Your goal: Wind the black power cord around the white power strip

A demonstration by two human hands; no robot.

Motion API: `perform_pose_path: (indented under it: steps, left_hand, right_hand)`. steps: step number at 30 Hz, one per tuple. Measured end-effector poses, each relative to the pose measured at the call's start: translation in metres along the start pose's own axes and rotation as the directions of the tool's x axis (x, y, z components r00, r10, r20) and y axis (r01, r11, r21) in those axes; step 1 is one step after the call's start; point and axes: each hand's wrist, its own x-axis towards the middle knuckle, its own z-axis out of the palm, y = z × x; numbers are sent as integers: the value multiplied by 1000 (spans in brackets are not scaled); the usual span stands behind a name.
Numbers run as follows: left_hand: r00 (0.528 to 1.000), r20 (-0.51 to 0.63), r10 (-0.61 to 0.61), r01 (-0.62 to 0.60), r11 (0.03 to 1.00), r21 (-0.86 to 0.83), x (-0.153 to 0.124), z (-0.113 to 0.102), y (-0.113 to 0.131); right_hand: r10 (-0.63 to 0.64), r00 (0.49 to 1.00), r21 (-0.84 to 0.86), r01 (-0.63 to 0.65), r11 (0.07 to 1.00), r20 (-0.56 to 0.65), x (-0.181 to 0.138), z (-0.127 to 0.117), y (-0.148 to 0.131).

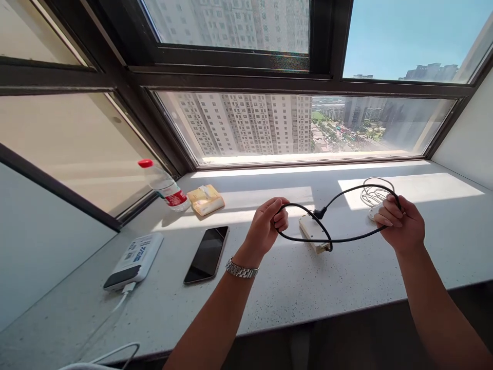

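A black power cord [348, 240] is stretched in loops between my two hands above the sill. My left hand [269, 221], with a metal watch on its wrist, is closed around one loop. At the other side my right hand [402, 223] grips the cord with its fingers curled. The cord's black plug [320, 213] rests at the far end of a cream box-shaped device [308, 228], and the cord's other end meets the device's near right corner. Whether the plug is inserted in it I cannot tell. A coiled white cable [372, 194] lies behind my right hand, partly hidden.
On the white speckled sill [285, 303], a dark phone [207, 255] lies left of my left hand. Farther left is a white power bank [134, 259] with a white cable plugged in. A red-capped bottle [169, 190] and a yellow tissue pack [206, 199] stand near the window.
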Motion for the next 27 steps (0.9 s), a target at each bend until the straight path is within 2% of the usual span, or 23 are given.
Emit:
perform_pose_path:
  steps: [3, 6, 8, 10, 12, 13, 15, 17, 18, 20, 23, 25, 27]
  left_hand:
    - [988, 143, -51, 29, 988, 154, -2, 7, 2]
    - [943, 249, -221, 123, 925, 359, -6, 11, -14]
    - [904, 286, -317, 141, 854, 501, -6, 13, -29]
    - [915, 265, -304, 116, 827, 550, -1, 15, -39]
    - [945, 199, -261, 141, 869, 475, 11, 19, -41]
    - [948, 156, -276, 197, 899, 391, 19, 21, -41]
    - [918, 91, -387, 368, 913, 174, 38, 23, -38]
    - [874, 31, -484, 485, 873, -43, 55, 24, -39]
    - [867, -15, -498, 492, 860, -133, 62, 24, -39]
    - [875, -146, -463, 416, 870, -265, 74, 23, -41]
    - [862, -319, -393, 280, 895, -347, 86, 20, -36]
    - [853, -357, -381, 250, 899, -360, 93, 16, -25]
    - [857, -365, -365, 231, 904, -360, 100, 9, -10]
  right_hand:
    - [38, 997, -23, -36, 999, 60, 14, 12, 6]
    - [88, 991, 4, -89, 996, 100, 25, 24, 10]
    - [120, 986, 23, -123, 992, 115, 27, 31, 12]
    - [141, 981, 20, -145, 989, 130, 26, 38, 12]
    - [142, 978, -2, -143, 990, 151, 21, 42, 12]
    - [138, 976, -13, -137, 990, 166, 18, 44, 12]
    - [126, 971, -28, -123, 992, 204, 10, 45, 14]
    - [126, 959, -51, -117, 992, 254, -1, 46, 18]
    - [134, 947, -78, -116, 990, 292, -7, 45, 21]
    - [169, 905, -176, -107, 979, 391, -20, 44, 25]
    - [293, 778, -402, -57, 914, 556, -39, 42, 25]
    - [415, 699, -575, -7, 818, 582, -48, 40, 19]
    - [519, 680, -736, 46, 675, 518, -54, 37, 12]
